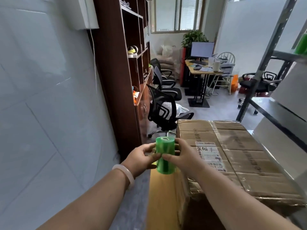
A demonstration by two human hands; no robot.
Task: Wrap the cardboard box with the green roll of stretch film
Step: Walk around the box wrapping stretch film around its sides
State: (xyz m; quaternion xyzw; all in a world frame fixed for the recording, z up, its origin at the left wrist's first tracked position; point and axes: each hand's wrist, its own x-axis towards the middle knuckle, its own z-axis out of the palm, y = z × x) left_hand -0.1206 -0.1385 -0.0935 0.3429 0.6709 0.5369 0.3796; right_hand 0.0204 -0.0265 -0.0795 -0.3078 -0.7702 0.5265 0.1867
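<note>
A green roll of stretch film stands upright in the air, held between both hands just left of the cardboard box. My left hand grips its left side, with a pale bangle on that wrist. My right hand grips its right side, thumb across the front. The large brown box lies flat at the right, with a white shipping label and clear tape on its top. The box's left face looks yellowish below the roll; I cannot tell if film covers it.
A white wall runs along the left, with a brown shelf unit behind it. Black office chairs stand just beyond the box. A metal rack with white boxes rises at the right. A desk with a monitor stands farther back.
</note>
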